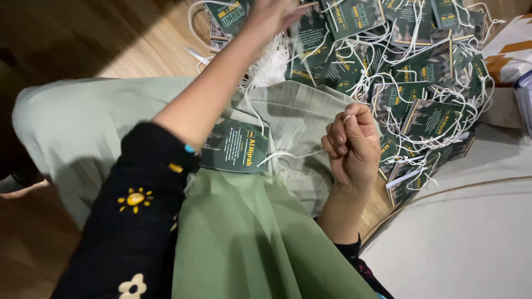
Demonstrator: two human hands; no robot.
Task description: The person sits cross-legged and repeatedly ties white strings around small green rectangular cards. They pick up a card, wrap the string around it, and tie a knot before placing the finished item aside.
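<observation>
My left hand [270, 15] reaches far forward over a bundle of white cords [271, 65] at the near edge of the pile; it is blurred, and whether it grips anything cannot be told. My right hand [350, 145] is closed on a thin white string [288, 155] that runs left to a dark green card tag [237, 147] lying on my lap. A pale green cloth [249, 232] covers my legs. My sleeves are black with yellow and white flower prints.
A heap of dark green card tags with white string loops [421, 72] covers the wooden floor [149, 50] ahead and to the right. A white cushion or mattress [476, 232] lies at lower right, and a patterned fabric [512, 47] at the far right edge.
</observation>
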